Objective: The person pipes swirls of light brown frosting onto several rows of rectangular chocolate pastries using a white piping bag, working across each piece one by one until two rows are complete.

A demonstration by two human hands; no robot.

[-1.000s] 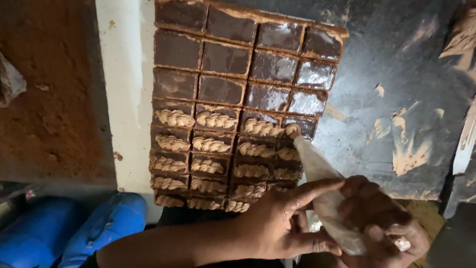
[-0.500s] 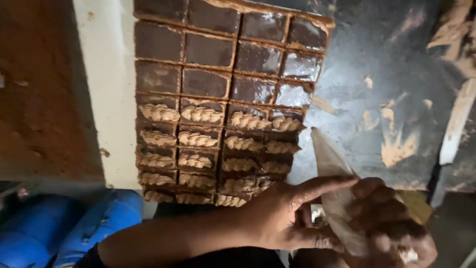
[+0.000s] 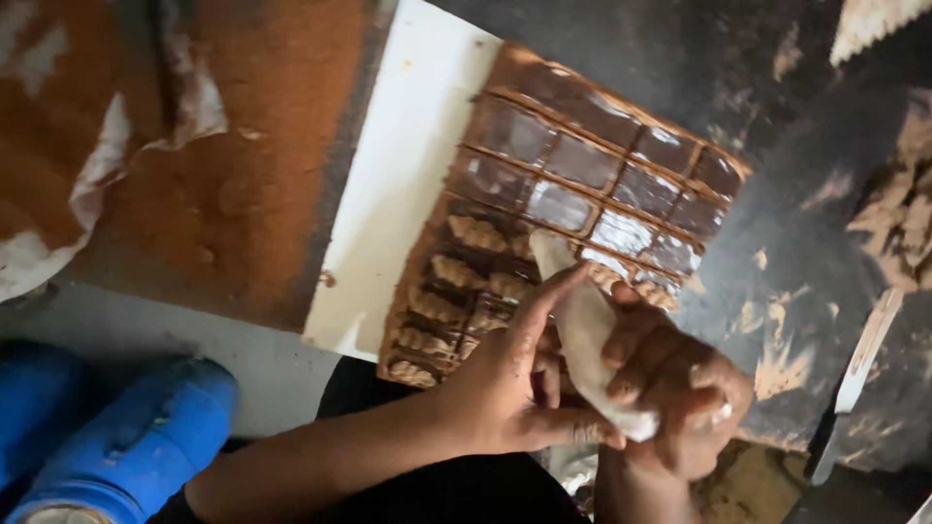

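Hands meet at lower centre of the frame: the left hand (image 3: 505, 388) reaches in from the lower left, forefinger stretched along the piping bag (image 3: 587, 335), thumb under it, while the right hand (image 3: 680, 388) is clenched tight around the bag's twisted end. The bag is pale and cone-shaped, its tip resting on the brown mould tray (image 3: 573, 184), where lower cells hold ridged filling and upper cells gleam bare. The tray lies on a white board (image 3: 408, 184); dark smeared worktop (image 3: 806, 243) spreads to the right.

Mould tray (image 3: 582, 175) on board (image 3: 408, 194)
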